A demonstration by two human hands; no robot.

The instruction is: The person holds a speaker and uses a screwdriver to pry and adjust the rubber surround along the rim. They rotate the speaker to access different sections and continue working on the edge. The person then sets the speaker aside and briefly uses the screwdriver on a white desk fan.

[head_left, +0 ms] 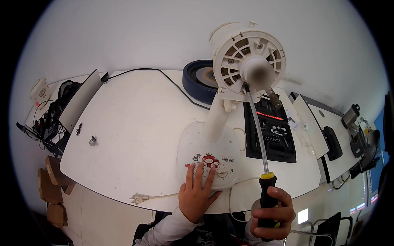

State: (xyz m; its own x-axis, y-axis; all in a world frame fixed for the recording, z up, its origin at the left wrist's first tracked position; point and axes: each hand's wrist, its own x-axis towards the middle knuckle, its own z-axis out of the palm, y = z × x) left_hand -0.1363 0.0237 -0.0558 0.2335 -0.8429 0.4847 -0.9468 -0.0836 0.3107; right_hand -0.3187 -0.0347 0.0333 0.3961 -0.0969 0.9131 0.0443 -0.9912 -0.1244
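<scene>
A white table fan (246, 61) without its guard or blades stands on the white table (135, 135), its motor head facing me. My left hand (196, 192) lies flat on the fan's round base (205, 151), fingers spread beside the control knob. My right hand (273, 215) grips the black and yellow handle of a long screwdriver (258, 131). Its shaft runs up to the front of the motor housing, and the tip meets the housing just below the blurred hub.
An open black tool case (273, 135) lies right of the fan. A dark blue round disc (199, 80) sits behind it. The fan's white plug (139, 199) lies at the near edge. A small metal part (92, 140) rests at left. A black cable (164, 76) crosses the table.
</scene>
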